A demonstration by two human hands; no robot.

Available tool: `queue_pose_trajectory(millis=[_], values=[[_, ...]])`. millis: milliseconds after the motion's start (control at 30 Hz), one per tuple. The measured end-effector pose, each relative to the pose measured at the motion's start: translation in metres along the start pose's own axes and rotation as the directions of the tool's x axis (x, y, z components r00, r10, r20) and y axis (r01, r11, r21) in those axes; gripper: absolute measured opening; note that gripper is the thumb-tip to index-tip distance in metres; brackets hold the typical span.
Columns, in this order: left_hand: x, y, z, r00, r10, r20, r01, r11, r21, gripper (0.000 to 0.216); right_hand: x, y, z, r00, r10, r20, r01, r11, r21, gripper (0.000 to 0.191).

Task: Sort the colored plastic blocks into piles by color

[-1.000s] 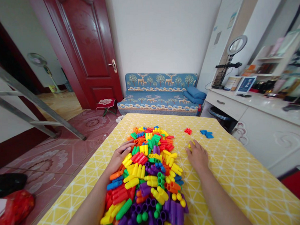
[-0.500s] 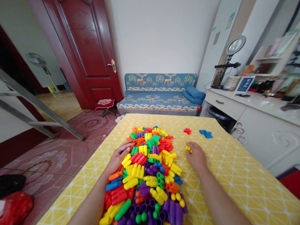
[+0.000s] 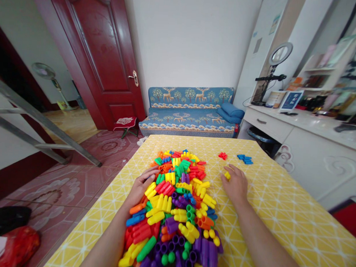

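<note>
Sorting by colour appears to be the step in hand: the right hand (image 3: 237,185) is carrying one small yellow plastic peg block (image 3: 227,175) out of the heap of multicoloured plastic peg blocks (image 3: 175,203) over the yellow patterned surface (image 3: 280,207). Its fingers (image 3: 229,171) are closing narrowly around the block, pinching it at the tips. The left hand (image 3: 141,184) is lying flat, fingers loosely spread, against the heap's left edge. The next move probably calls for a bare spot near the small red block cluster (image 3: 222,155) and the blue block cluster (image 3: 245,159).
</note>
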State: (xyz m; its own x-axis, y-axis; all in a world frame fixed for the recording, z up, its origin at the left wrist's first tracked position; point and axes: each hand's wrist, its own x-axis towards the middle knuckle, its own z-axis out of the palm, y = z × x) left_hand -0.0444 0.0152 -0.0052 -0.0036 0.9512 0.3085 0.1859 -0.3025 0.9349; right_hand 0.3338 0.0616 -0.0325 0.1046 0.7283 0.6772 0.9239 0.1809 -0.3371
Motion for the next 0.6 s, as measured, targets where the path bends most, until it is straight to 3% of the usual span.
queue_pose_trajectory(millis=[100,200,300,433,500,600], values=[[0.0,0.0,0.0,1.0,-0.002,0.001,0.002,1.0,-0.002,0.034,-0.001,-0.025,-0.004,0.996,-0.085,-0.027,0.089,0.939,0.332,0.03],[0.0,0.001,-0.001,1.0,-0.004,-0.002,0.004,1.0,0.007,0.035,-0.005,-0.062,-0.011,0.98,-0.153,0.126,0.058,0.83,0.555,0.031],[0.0,0.001,-0.001,1.0,0.0,0.003,0.0,1.0,0.017,0.035,-0.011,-0.094,-0.018,0.934,-0.23,0.275,0.008,0.78,0.626,0.039],[0.0,0.001,-0.001,1.0,0.002,0.008,-0.002,1.0,0.02,0.036,-0.015,-0.11,-0.023,0.885,-0.343,0.315,0.066,0.763,0.643,0.041],[0.0,0.0,-0.001,1.0,0.003,0.01,-0.003,1.0,0.019,0.035,-0.016,-0.109,-0.023,0.889,-0.337,0.311,0.059,0.756,0.652,0.038],[0.0,-0.001,-0.001,1.0,0.009,0.012,-0.009,1.0,0.019,0.034,-0.016,-0.1,-0.017,0.944,-0.223,0.245,0.009,0.756,0.655,0.034]])
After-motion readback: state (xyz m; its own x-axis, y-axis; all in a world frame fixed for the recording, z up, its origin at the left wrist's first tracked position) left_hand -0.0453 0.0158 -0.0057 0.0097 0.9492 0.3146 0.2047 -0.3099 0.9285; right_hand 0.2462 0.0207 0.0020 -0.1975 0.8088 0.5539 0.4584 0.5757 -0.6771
